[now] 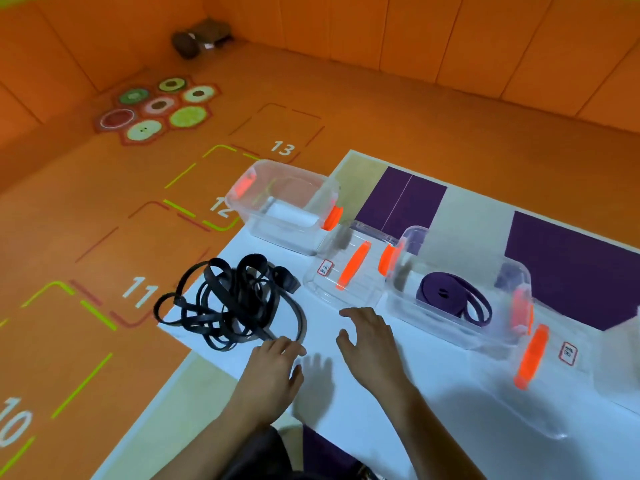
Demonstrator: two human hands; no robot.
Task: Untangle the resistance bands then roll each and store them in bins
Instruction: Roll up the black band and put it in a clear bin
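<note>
At the near-left corner of the worktop [346, 427], the tangled black resistance bands [232, 306] lie in a heap, with loops overhanging the edge. The left hand [277, 362], fingers relaxed and holding nothing, reaches the nearest loop; contact cannot be told. The right hand [367, 337] is spread over the white surface. A rolled purple band [453, 299] lies inside the right clear bin [450, 337]. A second clear bin [277, 233] stands farther left, with a lid [346, 275] between the two.
</note>
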